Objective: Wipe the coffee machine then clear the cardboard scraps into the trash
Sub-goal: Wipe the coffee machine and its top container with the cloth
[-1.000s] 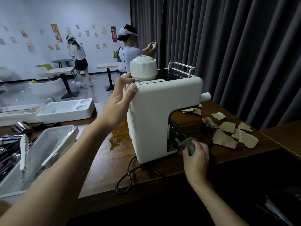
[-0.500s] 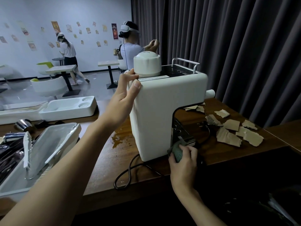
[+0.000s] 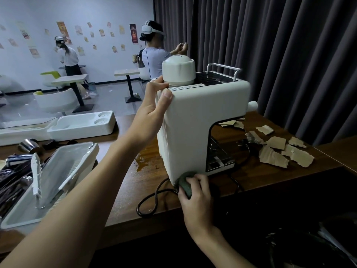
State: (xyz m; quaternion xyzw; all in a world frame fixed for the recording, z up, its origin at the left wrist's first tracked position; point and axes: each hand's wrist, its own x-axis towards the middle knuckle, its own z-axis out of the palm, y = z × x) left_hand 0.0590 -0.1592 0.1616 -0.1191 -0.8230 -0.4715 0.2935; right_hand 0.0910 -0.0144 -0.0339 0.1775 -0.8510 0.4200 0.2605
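Observation:
A white coffee machine (image 3: 195, 120) stands on the dark wooden counter (image 3: 123, 207). My left hand (image 3: 152, 111) grips its top left corner, fingers curled over the edge. My right hand (image 3: 195, 192) holds a grey-green cloth (image 3: 185, 183) and presses it against the machine's lower front corner near the counter. Several torn cardboard scraps (image 3: 274, 151) lie on the counter to the right of the machine. A dark trash bag (image 3: 313, 242) shows at the lower right, below the counter.
The machine's black cord (image 3: 152, 198) loops on the counter near my right hand. A brown spill (image 3: 144, 161) lies left of the machine. White trays (image 3: 81, 124) and a bin of utensils (image 3: 48, 180) sit left. Two persons stand in the room behind. Dark curtains hang right.
My right hand has slid the cloth from the drip tray area leftward and down to the machine's lower front corner. My left hand keeps its hold on the top corner.

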